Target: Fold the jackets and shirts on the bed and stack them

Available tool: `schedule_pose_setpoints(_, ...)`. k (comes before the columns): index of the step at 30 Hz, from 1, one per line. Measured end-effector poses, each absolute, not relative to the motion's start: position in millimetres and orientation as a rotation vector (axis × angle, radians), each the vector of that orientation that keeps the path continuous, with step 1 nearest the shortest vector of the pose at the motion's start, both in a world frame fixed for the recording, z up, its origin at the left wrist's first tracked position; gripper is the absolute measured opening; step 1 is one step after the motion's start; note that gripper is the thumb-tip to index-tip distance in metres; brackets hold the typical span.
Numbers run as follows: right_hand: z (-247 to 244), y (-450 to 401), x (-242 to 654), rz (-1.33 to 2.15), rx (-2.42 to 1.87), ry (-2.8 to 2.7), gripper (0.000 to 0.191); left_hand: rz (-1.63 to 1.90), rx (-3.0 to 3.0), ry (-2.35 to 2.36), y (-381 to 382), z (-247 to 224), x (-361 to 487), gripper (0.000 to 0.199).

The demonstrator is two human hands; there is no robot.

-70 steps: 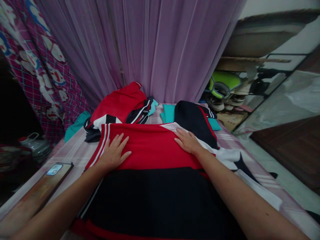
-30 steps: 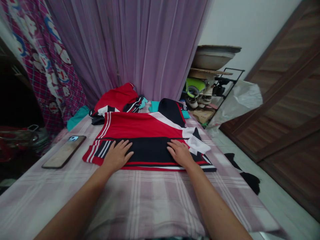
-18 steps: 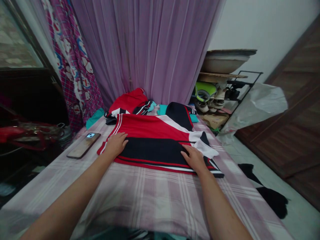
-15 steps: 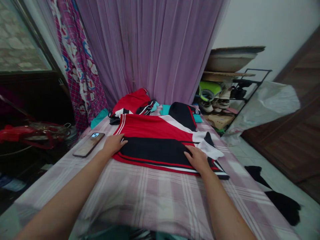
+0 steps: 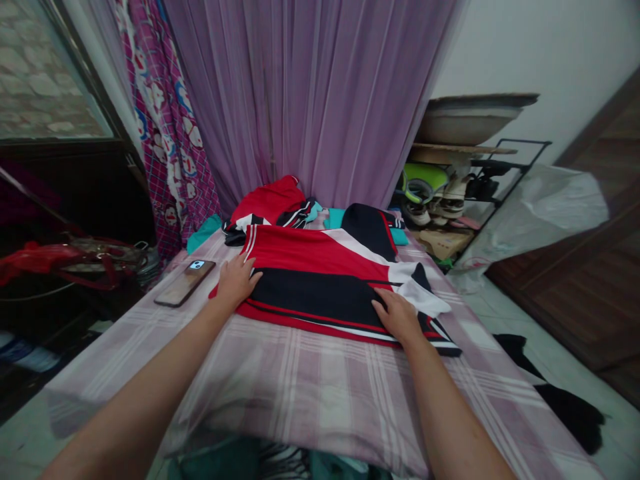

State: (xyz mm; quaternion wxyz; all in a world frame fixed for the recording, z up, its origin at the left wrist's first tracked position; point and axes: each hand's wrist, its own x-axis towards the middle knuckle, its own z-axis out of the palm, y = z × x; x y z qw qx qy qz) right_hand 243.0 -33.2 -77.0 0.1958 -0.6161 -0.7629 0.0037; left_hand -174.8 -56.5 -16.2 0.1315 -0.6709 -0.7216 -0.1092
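Note:
A red, black and white garment [image 5: 310, 293], which looks like a sports top, lies folded lengthwise across the plaid-covered surface. White stripes run along its left end, and a white piece is turned out at its right end. My left hand [image 5: 237, 279] rests on the left end, thumb apart from the fingers and over the black panel. A bit of red cloth shows beyond the outer side of that hand. Toward the right end, my right hand [image 5: 397, 313] lies on the black panel with its fingers stretched out.
Behind it are a red clothing pile [image 5: 273, 200] and dark folded clothing [image 5: 367, 227] on turquoise cloth. A phone [image 5: 185, 283] lies to the left on the plaid cloth [image 5: 320, 387]. Purple curtains [image 5: 310, 100] hang at the back; a shoe rack [image 5: 450, 193] stands to the right.
My left hand has shifted slightly up over the garment's left end, and red cloth now sticks out to its left. My right hand stays on the black panel. The view has shifted slightly.

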Motion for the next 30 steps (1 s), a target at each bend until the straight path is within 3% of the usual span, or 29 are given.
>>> schedule_pose_setpoints(6,-57,-52,206,-0.18,-1.57,-2.113,0.045,-0.352,-2.157,-1.858,-84,-41,-142,0.049)
schedule_pose_setpoints(12,-49,-71,159,0.147,-1.596,-2.537,0.054,-0.36,-2.132,-1.888,-90,-62,-137,0.05)
schedule_pose_setpoints(20,-57,-50,221,0.162,-1.925,-2.31,0.052,-0.428,-2.146,-1.87,-90,-61,-140,0.049)
schedule_pose_setpoints(30,-87,-37,239,0.015,-1.821,-2.261,0.05,-0.532,-2.152,-1.896,-94,-62,-139,0.044)
